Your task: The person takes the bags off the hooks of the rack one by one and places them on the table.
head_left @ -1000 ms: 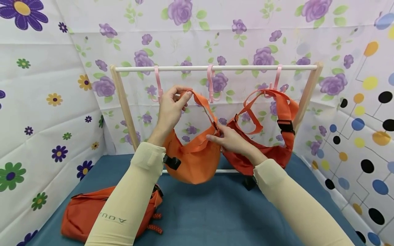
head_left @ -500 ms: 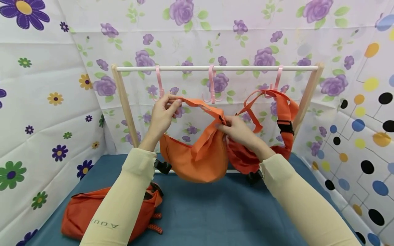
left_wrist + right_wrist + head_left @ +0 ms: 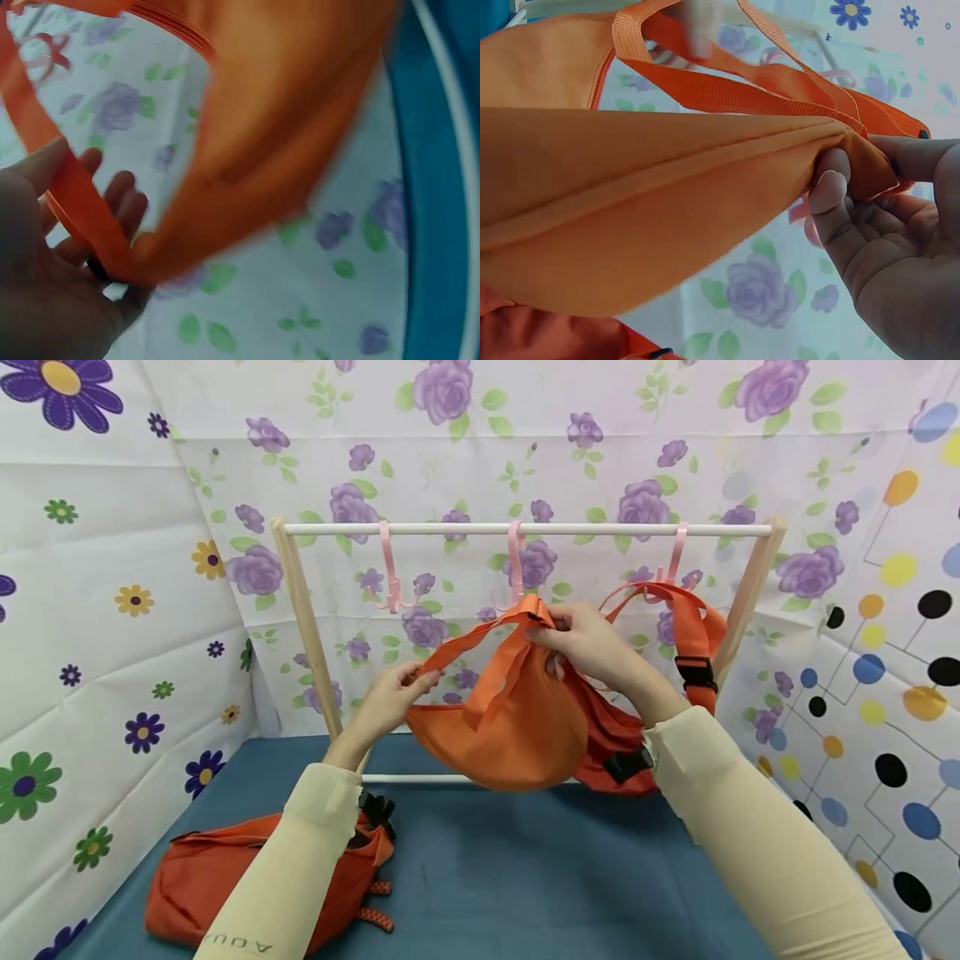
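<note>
Your left hand [image 3: 388, 697] pinches the strap [image 3: 465, 642] low; the orange bag [image 3: 517, 747] slants up to your right hand [image 3: 592, 642], gripping its top corner, nearer the middle hook [image 3: 514, 556]!

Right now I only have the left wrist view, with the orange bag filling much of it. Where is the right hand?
Observer: In the head view, the right hand grips the orange bag at its upper right end.
Operator: Good. Does anything hang from the rack?
Observer: Yes, a red bag hangs on the rightmost pink hook, partly hidden by the orange one.
Operator: And on the blue tabletop?
Observer: A second red bag lies at the left in the head view, partly covered from sight by the left sleeve.
</note>
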The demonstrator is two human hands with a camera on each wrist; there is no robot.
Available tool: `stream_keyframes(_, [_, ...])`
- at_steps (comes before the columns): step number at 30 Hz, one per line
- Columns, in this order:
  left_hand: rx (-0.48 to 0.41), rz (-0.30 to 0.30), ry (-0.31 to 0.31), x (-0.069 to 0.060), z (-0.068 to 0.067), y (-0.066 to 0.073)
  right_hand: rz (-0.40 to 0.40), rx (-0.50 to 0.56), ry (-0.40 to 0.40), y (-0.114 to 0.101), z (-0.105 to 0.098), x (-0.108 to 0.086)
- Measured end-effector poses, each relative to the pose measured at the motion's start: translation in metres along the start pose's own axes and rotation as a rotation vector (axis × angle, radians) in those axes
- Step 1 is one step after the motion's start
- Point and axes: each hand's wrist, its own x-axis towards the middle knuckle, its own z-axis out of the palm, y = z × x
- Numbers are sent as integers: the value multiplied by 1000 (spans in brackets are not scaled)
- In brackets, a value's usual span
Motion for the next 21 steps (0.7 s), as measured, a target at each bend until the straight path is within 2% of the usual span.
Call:
stream_keyframes(4, [49,-48,-81,-9,2,-16,2,20,21,5,-5,-1])
stream_keyframes(7, [0,-59,-142,-13,1,-22,12,28,34,11,-9,-3])
stream_keyframes(12, [-120,-69,-232,-19,-12,-21,59,7,59,22,-19,-12])
stream_keyframes(21, [-229,-95,-279,-29,-36,-17,118,-19,38,54,-29,-28])
